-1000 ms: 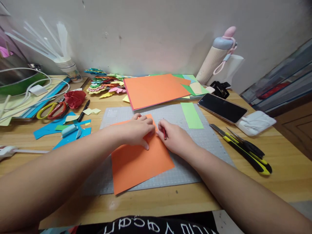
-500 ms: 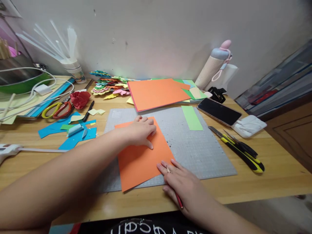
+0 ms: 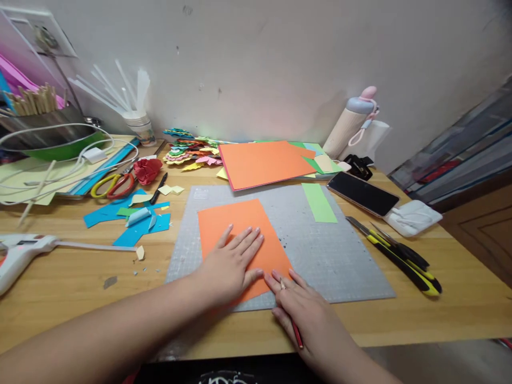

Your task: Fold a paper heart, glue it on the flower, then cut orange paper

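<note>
Pale wall (image 3: 256, 69) (faintly marked); wooden table (image 3: 460, 314); grey floor (image 3: 440, 360).

mat (image 3: 320, 261): 1 | orange sheet thereon (image 3: 243, 216): 1 | red pen (image 3: 297, 335): 1 | phone (image 3: 362, 193): 1

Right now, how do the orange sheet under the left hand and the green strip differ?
The orange sheet is broad, while the green strip is narrow and much smaller. The left hand lies flat on the orange sheet; neither hand touches the green strip. Both are plain-coloured and lie on the grey mat.
</note>
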A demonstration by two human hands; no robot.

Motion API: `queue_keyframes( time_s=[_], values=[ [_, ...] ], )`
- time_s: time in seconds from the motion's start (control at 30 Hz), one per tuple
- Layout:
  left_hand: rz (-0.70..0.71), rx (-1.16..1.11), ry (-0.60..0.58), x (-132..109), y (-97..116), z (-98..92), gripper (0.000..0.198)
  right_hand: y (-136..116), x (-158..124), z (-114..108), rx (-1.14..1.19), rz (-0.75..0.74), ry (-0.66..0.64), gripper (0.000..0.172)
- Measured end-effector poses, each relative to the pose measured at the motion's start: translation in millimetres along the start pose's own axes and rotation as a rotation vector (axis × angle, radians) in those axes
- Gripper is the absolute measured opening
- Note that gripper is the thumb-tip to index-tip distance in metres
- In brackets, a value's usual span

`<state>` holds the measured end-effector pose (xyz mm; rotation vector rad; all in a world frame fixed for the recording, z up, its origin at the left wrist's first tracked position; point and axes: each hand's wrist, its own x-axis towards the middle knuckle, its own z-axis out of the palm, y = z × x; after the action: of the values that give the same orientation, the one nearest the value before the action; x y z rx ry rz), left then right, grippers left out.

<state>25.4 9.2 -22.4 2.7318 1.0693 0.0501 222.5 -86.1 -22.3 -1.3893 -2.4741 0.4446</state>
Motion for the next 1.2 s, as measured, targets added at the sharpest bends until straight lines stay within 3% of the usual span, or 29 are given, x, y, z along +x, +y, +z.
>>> queue_keyframes(
  time_s=[0.2,0.37,0.73,0.87,0.97,1.07,1.2],
  values=[
    [-0.11,0.069,0.08,-5.9,-36.9,-7.0,0.059,3.6,-2.8,3.2,-0.008,-0.013,0.056,0.044],
    [-0.276,0.179,0.069,-12.2,-65.7,-16.5,0.057,4.2,-2.1,3.4,-0.044,-0.022,0.052,0.043],
    [-0.386,0.339,0.056,-29.1,-91.8,-27.6,0.055,4.0,-1.2,1.6,-0.068,-0.028,0.012,0.039],
    [-0.488,0.479,0.086,-29.7,-94.1,-31.2,0.06,4.8,-2.3,2.6,-0.04,-0.019,0.02,0.039],
    [-0.607,0.468,0.219,-30.8,-85.0,-33.3,0.057,6.1,-3.8,3.8,-0.035,-0.037,0.034,0.04],
    [-0.537,0.315,0.304,-36.6,-67.8,-34.0,0.04,6.9,-4.5,3.5,-0.048,-0.058,0.044,0.04],
    [-0.501,0.162,0.28,-45.9,-58.5,-33.1,0.039,6.7,-3.4,2.0,-0.086,-0.076,0.067,0.039]
  ],
)
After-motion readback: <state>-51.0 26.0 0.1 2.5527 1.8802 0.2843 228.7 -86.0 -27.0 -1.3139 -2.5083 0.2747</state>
